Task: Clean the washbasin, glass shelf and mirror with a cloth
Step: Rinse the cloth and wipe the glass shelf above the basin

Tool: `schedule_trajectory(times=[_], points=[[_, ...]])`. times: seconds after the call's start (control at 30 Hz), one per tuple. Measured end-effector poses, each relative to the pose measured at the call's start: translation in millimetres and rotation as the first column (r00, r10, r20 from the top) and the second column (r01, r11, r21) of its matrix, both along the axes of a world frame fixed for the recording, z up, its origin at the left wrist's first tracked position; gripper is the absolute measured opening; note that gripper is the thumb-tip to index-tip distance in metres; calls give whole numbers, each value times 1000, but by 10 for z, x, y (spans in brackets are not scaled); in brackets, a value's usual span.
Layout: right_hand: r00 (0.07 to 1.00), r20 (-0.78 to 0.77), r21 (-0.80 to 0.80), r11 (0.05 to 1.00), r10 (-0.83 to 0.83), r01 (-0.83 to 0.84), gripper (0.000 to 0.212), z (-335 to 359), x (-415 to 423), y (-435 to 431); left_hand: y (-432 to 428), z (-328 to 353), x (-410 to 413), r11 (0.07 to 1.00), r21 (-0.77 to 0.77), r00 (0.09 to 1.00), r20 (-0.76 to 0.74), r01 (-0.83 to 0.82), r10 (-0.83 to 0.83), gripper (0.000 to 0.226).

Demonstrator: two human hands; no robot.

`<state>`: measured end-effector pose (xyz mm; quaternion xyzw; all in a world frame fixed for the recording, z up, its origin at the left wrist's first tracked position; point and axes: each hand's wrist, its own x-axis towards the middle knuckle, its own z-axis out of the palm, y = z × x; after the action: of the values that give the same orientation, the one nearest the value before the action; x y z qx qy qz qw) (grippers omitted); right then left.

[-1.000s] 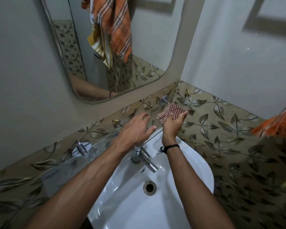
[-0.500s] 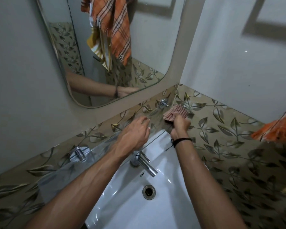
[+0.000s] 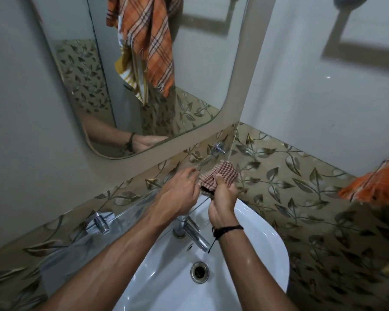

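Note:
A red-and-white checked cloth [image 3: 220, 175] lies bunched on the right end of the glass shelf [image 3: 126, 217]. My right hand [image 3: 222, 198] grips the cloth from below, thumb up on it. My left hand [image 3: 177, 194] rests on the shelf's front edge just left of the cloth, its fingers bent over the glass. The white washbasin [image 3: 263, 243] lies below both hands, with a chrome tap [image 3: 194, 234] and a drain [image 3: 199, 271]. The mirror [image 3: 189, 63] hangs on the wall above and reflects a forearm.
Chrome shelf brackets sit at the left [image 3: 99, 222] and at the right [image 3: 218, 148] near the corner. An orange checked towel [image 3: 373, 185] hangs at the right edge. The leaf-patterned tiles [image 3: 301, 180] meet in a corner close behind the cloth.
My right hand has drawn the cloth back from the corner along the shelf and regripped it. My left hand has stayed on the shelf edge. The camera has tilted slightly.

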<state>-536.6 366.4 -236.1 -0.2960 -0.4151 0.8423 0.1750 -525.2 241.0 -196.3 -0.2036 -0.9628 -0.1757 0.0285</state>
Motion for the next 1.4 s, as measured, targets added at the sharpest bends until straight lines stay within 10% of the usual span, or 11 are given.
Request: schedule_trajectory(times=[0.37, 0.8, 1.4], points=[[988, 86, 99, 988, -127, 118, 53, 351, -907, 1005, -26, -13, -8, 1000, 4, 1000, -14, 14, -14, 51], [960, -270, -521, 850, -75, -80, 52, 56, -506, 757, -17, -24, -11, 1000, -2, 1000, -10, 14, -14, 52], [891, -454, -529, 809, -13, -257, 82, -179, -853, 770, -16, 30, -6, 1000, 6, 1000, 13, 10, -10, 52]])
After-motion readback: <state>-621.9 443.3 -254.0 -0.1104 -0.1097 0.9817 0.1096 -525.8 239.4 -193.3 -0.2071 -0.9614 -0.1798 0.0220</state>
